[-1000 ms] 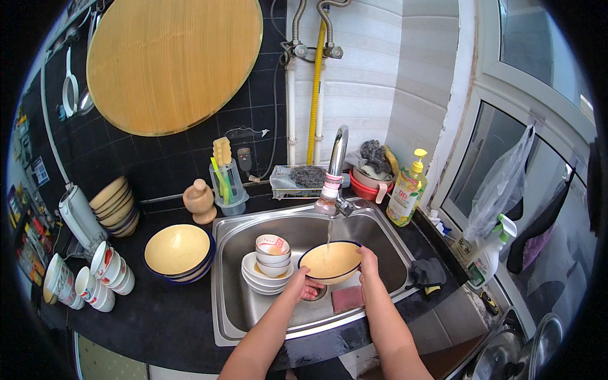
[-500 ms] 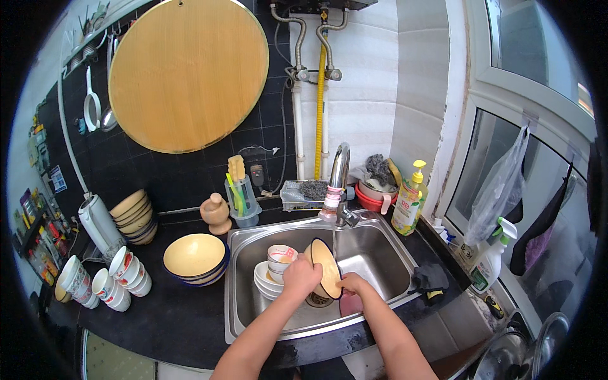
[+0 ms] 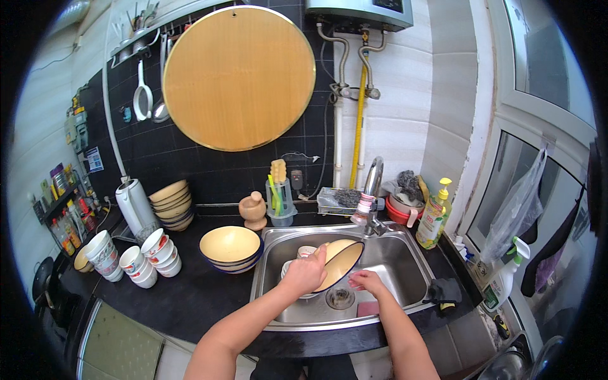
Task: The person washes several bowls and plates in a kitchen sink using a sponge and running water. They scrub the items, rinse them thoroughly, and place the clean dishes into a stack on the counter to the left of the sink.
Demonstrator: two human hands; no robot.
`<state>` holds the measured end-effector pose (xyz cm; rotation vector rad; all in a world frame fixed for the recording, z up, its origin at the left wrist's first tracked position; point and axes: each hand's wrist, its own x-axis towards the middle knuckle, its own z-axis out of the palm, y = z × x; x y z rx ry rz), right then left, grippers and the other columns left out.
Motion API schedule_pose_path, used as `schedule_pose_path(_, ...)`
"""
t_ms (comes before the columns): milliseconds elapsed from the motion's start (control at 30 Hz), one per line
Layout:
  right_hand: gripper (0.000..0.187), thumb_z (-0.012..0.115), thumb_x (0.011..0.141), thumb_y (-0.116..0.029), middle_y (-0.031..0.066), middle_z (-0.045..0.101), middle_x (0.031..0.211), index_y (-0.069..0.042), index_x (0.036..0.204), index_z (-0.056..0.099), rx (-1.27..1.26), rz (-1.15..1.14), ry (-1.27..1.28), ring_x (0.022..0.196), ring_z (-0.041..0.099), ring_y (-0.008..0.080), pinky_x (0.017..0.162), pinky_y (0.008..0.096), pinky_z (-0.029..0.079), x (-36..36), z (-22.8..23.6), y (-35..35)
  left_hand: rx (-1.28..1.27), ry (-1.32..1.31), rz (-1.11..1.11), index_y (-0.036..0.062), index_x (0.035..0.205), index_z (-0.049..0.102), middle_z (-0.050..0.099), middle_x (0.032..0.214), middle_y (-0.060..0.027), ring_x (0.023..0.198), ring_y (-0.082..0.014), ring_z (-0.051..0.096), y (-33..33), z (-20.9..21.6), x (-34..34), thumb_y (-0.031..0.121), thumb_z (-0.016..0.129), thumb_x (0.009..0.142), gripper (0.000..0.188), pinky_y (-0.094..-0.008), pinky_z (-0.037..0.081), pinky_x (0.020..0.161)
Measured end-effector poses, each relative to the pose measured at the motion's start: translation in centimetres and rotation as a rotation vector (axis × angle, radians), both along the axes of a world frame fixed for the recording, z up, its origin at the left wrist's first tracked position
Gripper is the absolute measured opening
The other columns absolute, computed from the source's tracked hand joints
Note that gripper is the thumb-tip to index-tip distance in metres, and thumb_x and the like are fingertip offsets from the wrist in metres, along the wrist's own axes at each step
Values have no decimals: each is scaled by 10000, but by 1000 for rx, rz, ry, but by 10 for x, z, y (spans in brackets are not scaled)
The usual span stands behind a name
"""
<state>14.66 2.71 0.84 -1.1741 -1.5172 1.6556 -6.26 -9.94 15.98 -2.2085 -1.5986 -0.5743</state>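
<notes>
Steel sink (image 3: 402, 272), labelled bottle (image 3: 432, 220) alongside: left fingers (image 3: 321, 255) pinch a tilted bowl (image 3: 342, 268), right fingers (image 3: 357, 278) loosely spread.

The place is looking like a kitchen: a steel sink (image 3: 400, 273) is sitting in a counter (image 3: 180, 303), bowls (image 3: 230, 240) are standing stacked, and a ladle (image 3: 161, 113) is hanging on the wall (image 3: 145, 149).

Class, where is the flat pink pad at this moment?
In the head view, the pink pad is inside the sink at its front edge, right of the drain, pictured below the right hand.
</notes>
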Motion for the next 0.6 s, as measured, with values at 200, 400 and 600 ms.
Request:
schedule_pose_path(200,245,613,803,-249,60,646,839,-52,947,591,20,-81,2,671,612,130,543,254,465,2,-12,9,99,122,34,-44,1172,421,551,619,-98,487,-232,567,-21,11,-25,207,560,693,558,-339,465,422)
schedule_pose_path(400,271,597,812,-253,66,640,850,-39,977,579,113,-161,1,686,605,145,535,270,467,2,-18,12,131,136,63,-43,1168,428,539,606,-93,485,-223,559,-32,11,-43,205,566,687,559,-333,454,411)
schedule_pose_path(600,273,584,817,-255,72,636,875,-33,976,576,105,-175,-10,694,599,153,541,278,472,2,-18,13,147,110,99,-26,1160,426,537,600,-87,494,-229,563,-36,11,-52,177,558,682,536,-338,451,419)
